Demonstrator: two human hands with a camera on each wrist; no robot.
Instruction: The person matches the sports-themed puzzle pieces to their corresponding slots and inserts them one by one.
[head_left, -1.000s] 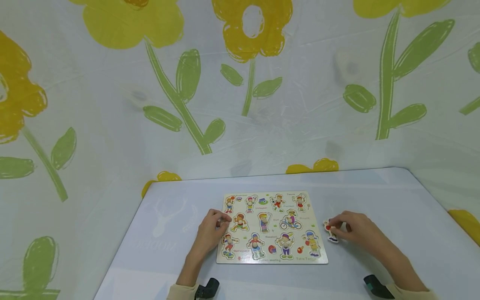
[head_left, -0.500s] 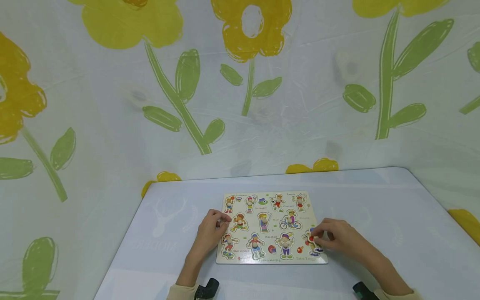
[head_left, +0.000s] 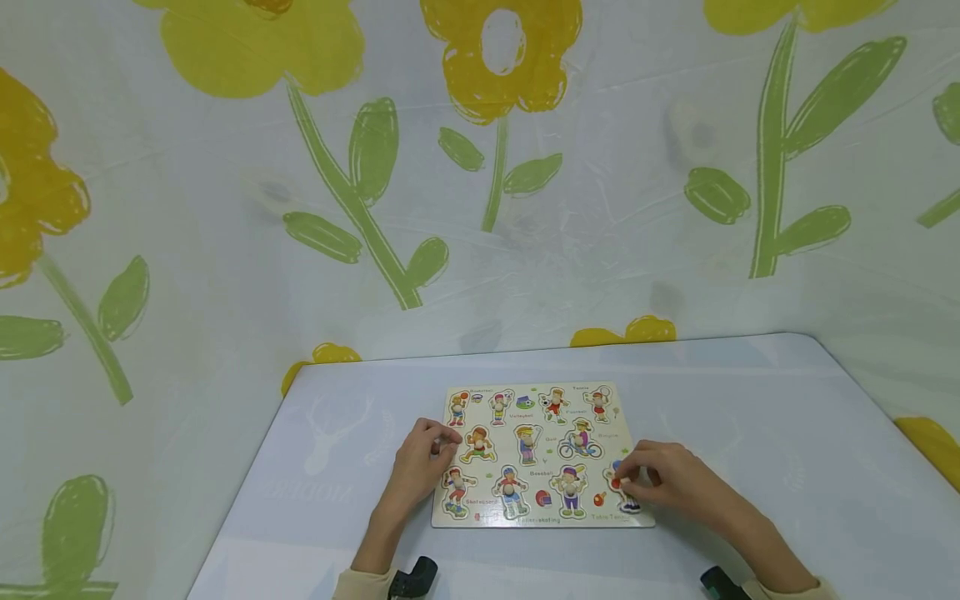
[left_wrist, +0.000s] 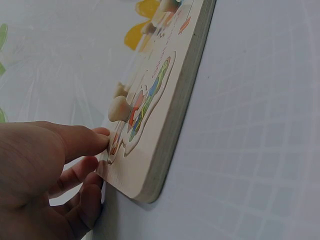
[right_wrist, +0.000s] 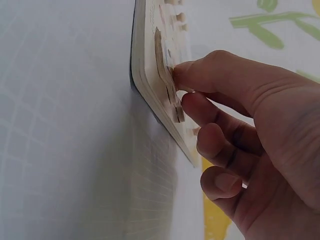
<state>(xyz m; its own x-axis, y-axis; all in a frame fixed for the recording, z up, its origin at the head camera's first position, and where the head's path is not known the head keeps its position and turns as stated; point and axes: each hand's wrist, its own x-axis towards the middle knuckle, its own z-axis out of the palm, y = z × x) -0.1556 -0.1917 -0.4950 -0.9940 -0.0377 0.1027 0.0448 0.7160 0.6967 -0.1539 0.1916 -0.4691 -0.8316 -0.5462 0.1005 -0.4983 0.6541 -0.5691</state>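
A wooden peg puzzle board [head_left: 551, 483] lies on the table, with several sports-figure pieces in its recesses. My left hand [head_left: 425, 457] holds the board's left edge, thumb by the top face and other fingers curled at the side; in the left wrist view a skateboarder piece [left_wrist: 145, 107] with a round knob sits beside the thumb. My right hand [head_left: 671, 477] pinches a figure-shaped puzzle piece [head_left: 627, 500] over the board's lower right corner. In the right wrist view this piece [right_wrist: 164, 62] stands slightly raised from the board's surface. My fingertips hide its knob.
The white table [head_left: 337, 475] surrounds the board. Behind it hangs a pale sheet [head_left: 600, 250] printed with yellow flowers and green leaves. Dark wrist cameras [head_left: 415, 577] show at both sleeves.
My right hand has carried the puzzle piece from the table right of the board leftward onto its lower right corner, shifting slightly there since. The left hand stays in place.
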